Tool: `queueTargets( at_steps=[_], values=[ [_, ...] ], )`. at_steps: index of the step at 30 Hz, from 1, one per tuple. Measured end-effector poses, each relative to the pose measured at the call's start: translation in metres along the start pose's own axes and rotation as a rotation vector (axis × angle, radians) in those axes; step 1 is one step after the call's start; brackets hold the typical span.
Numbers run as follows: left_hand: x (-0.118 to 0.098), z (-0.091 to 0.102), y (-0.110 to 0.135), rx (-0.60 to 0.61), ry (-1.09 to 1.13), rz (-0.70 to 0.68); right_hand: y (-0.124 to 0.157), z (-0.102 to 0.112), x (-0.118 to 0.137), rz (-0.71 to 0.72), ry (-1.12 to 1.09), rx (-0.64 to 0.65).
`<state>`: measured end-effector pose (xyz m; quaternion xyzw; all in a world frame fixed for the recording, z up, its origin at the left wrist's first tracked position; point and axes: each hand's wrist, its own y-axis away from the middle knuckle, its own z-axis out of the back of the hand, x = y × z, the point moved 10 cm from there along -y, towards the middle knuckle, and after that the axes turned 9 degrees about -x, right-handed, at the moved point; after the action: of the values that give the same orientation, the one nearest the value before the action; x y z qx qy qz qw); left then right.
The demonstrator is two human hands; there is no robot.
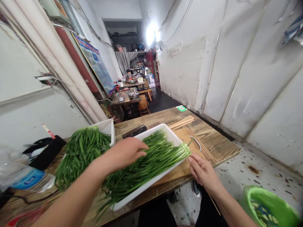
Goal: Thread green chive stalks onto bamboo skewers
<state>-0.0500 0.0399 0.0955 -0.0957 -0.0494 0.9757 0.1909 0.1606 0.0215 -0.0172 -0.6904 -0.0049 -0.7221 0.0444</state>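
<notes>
Chives (151,157) lay along the white tray (173,136), pale ends toward the right hand (203,170), which pinched a skewer (213,204); left hand (130,149) hung unclenched above.

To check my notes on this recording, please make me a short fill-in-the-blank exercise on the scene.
1. The hand reaching over the leaves is the person's ____ hand.
2. The tray holding those leaves is coloured ____.
3. The small card on the table bears a ____ code.
4. The tub at the picture's lower right is coloured ____.

Missing words: left; white; QR; green.
</notes>
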Motion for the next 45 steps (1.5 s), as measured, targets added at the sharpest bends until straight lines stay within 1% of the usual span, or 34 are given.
queueTargets(
  at_steps=[2,4,5,6,7,8,11,13,15,17,19,21,23,25,27,29,31,33,35,37,39,41,45],
  values=[
    [-0.015,-0.038,-0.026,0.022,-0.024,-0.061,0.005,0.003,0.006,0.061,0.027,0.008],
    [-0.026,-0.077,-0.04,0.067,-0.035,-0.107,0.014,0.005,0.008,0.12,0.058,0.029],
    [-0.027,-0.093,-0.043,0.074,-0.038,-0.104,0.017,0.006,0.007,0.134,0.067,0.045],
    [-0.026,-0.102,-0.045,0.059,-0.041,-0.087,0.021,0.006,0.005,0.136,0.07,0.064],
    [-0.025,-0.108,-0.045,0.036,-0.039,-0.067,0.023,0.007,0.002,0.131,0.068,0.078],
    [-0.024,-0.11,-0.045,0.003,-0.032,-0.052,0.024,0.007,-0.002,0.121,0.062,0.084],
    [-0.023,-0.104,-0.048,-0.107,0.023,-0.043,0.022,0.01,-0.005,0.109,0.048,0.059],
    [-0.02,-0.105,-0.055,-0.122,0.091,-0.029,0.018,0.011,-0.001,0.121,0.043,0.028],
    [-0.017,-0.112,-0.063,-0.111,0.202,0.01,0.012,0.011,0.004,0.115,0.032,0.004],
    [-0.015,-0.117,-0.07,-0.122,0.328,0.038,0.004,0.011,0.005,0.073,-0.004,-0.006],
    [-0.016,-0.118,-0.075,-0.145,0.403,0.052,-0.005,0.01,0.002,-0.002,-0.072,-0.001],
    [-0.017,-0.116,-0.078,-0.158,0.432,0.071,-0.015,0.008,-0.004,-0.076,-0.135,0.008],
    [-0.012,-0.11,-0.079,-0.191,0.485,0.123,-0.024,0.005,-0.008,-0.104,-0.145,0.015],
    [0.0,-0.102,-0.078,-0.253,0.599,0.219,-0.033,0.005,-0.007,-0.065,-0.095,-0.014],
    [0.018,-0.096,-0.073,-0.337,0.759,0.355,-0.04,0.009,0.003,0.04,0.0,-0.09],
    [0.033,-0.096,-0.068,-0.405,0.939,0.483,-0.043,0.01,0.018,0.158,0.102,-0.14],
    [0.039,-0.1,-0.065,-0.43,1.1,0.554,-0.046,0.001,0.029,0.208,0.153,-0.104],
    [0.035,-0.103,-0.067,-0.416,1.217,0.547,-0.052,-0.011,0.032,0.183,0.136,-0.047],
    [0.029,-0.104,-0.069,-0.403,1.301,0.527,-0.059,-0.018,0.037,0.183,0.105,-0.047],
    [0.027,-0.106,-0.07,-0.4,1.364,0.538,-0.067,-0.023,0.042,0.219,0.091,-0.051],
    [0.029,-0.109,-0.069,-0.402,1.418,0.57,-0.074,-0.029,0.043,0.227,0.08,-0.007],
    [0.034,-0.112,-0.068,-0.402,1.467,0.607,-0.078,-0.034,0.041,0.2,0.065,0.063],
    [0.043,-0.114,-0.067,-0.424,1.55,0.682,-0.076,-0.039,0.035,0.144,0.016,0.177]
  ],
)
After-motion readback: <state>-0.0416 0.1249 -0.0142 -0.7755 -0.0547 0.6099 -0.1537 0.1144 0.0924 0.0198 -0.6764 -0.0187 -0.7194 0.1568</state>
